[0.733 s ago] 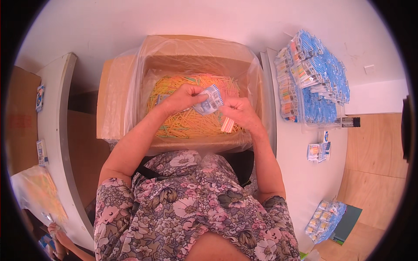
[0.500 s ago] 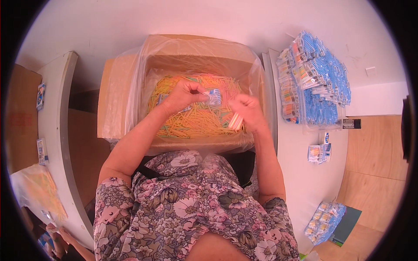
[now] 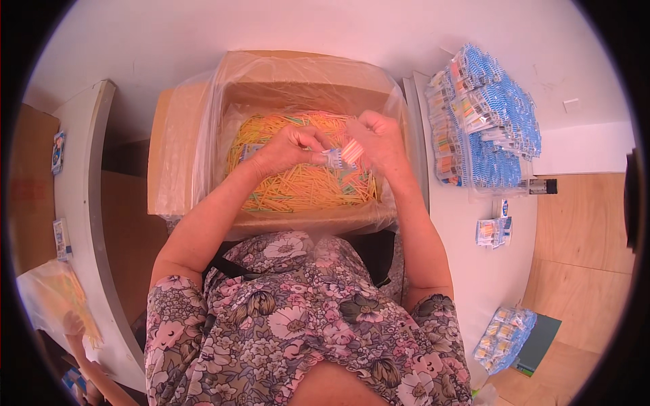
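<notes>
My left hand pinches a small clear packet with a blue-striped edge. Closed round a small bundle of pink, orange and white thin sticks, my right hand brings their ends to the packet; whether any are inside I cannot make out. Both hands are above a cardboard box lined with clear plastic. Loose thin sticks in yellow, orange, pink and green fill it. Another blue-edged packet lies on them, partly covered by my left wrist.
On the right-hand table stands a clear tub heaped with filled packets. Nearer lie a few loose packets and a bagged batch. Along the left board, another person's hand touches a plastic bag of yellow sticks.
My right hand has moved up and inward, bringing the stick bundle from beside the packet to its edge. My left hand stays nearly in place. The other person's hand has reached up to the bag.
</notes>
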A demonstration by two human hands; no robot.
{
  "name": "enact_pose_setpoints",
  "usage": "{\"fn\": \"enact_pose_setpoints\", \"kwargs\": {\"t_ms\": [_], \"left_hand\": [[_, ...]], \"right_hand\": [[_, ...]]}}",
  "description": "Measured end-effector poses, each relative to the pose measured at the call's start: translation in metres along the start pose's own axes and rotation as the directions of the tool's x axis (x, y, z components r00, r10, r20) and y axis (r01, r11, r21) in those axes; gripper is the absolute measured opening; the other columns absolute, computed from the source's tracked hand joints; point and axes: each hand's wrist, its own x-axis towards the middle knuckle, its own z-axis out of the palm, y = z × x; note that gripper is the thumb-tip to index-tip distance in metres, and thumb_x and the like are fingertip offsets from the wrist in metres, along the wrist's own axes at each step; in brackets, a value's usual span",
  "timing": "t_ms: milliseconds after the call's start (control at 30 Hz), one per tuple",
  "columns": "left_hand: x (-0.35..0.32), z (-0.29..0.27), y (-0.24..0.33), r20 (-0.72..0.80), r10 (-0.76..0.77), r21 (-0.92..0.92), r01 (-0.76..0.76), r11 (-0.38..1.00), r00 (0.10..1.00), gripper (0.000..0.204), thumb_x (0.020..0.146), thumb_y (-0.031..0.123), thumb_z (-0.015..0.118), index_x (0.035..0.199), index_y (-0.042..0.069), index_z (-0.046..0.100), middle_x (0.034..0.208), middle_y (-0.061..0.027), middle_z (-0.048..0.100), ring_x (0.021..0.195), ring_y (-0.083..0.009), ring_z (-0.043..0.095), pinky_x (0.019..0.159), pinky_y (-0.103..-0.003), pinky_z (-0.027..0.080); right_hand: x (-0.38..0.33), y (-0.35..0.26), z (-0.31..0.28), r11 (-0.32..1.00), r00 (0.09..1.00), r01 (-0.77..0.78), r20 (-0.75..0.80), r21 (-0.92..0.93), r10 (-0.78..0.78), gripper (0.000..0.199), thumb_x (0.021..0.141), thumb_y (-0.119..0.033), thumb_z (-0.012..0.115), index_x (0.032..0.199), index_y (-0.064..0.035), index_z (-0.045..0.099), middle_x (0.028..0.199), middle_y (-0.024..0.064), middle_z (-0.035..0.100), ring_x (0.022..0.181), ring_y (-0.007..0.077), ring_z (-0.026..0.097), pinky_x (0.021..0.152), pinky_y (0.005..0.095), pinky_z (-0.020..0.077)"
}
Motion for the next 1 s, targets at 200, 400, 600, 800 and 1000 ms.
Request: {"fn": "enact_pose_setpoints", "kwargs": {"t_ms": [200,400,600,800,1000], "left_hand": [[0.000,-0.005,-0.008,0.014,-0.009,-0.068,0.010,0.998,1.000,0.013,0.076,-0.002,0.065,0.088,0.001,0.069,0.097,-0.0045,0.062,0.090,-0.0121,0.057,0.083,-0.026,0.045],[0.001,0.002,-0.008,-0.013,-0.068,-0.197,0.064,0.978,0.998,0.013,0.081,0.003,0.063,0.092,-0.001,0.069,0.106,-0.0055,0.063,0.093,-0.0130,0.058,0.087,-0.027,0.044],[0.013,0.006,-0.021,-0.036,-0.182,0.046,0.184,0.982,0.983,0.022,0.084,0.015,0.063,0.098,0.000,0.067,0.096,-0.0024,0.063,0.087,-0.0098,0.054,0.078,-0.027,0.044],[-0.006,-0.025,-0.027,-0.187,-0.050,0.533,0.144,0.834,0.981,0.026,0.070,0.013,0.072,0.092,0.000,0.067,0.083,-0.0077,0.065,0.076,-0.0157,0.061,0.069,-0.030,0.048],[-0.026,-0.055,-0.050,-0.342,-0.022,0.912,0.337,0.233,0.939,0.038,0.057,0.012,0.077,0.091,0.004,0.061,0.085,-0.0155,0.062,0.081,-0.0309,0.061,0.070,-0.039,0.048]], "right_hand": [[-0.004,-0.010,0.009,0.947,0.976,0.194,-0.045,-0.258,-0.212,0.025,0.086,-0.017,0.060,0.067,-0.0033,0.054,0.055,-0.0006,0.053,0.047,0.0042,0.043,0.042,0.0232,0.0334],[-0.013,-0.004,0.006,0.939,0.959,0.276,-0.011,-0.204,-0.284,0.021,0.086,-0.018,0.061,0.074,-0.0024,0.055,0.067,0.0009,0.055,0.058,0.0061,0.050,0.048,0.0223,0.0376],[-0.036,0.024,0.014,0.897,0.895,0.371,-0.166,-0.242,-0.415,0.014,0.083,-0.014,0.061,0.085,-0.0006,0.057,0.073,0.0096,0.060,0.060,0.0139,0.059,0.056,0.0302,0.0460],[-0.104,0.022,-0.053,0.957,0.939,0.266,-0.193,-0.119,-0.285,0.012,0.078,-0.006,0.067,0.090,-0.0026,0.066,0.081,0.0075,0.065,0.074,0.0154,0.062,0.069,0.0285,0.0487],[-0.198,0.082,-0.239,0.989,0.565,0.082,-0.812,-0.124,-0.149,0.013,0.080,-0.003,0.064,0.093,-0.0003,0.064,0.078,0.0014,0.065,0.064,0.0069,0.058,0.059,0.0210,0.0476]]}}
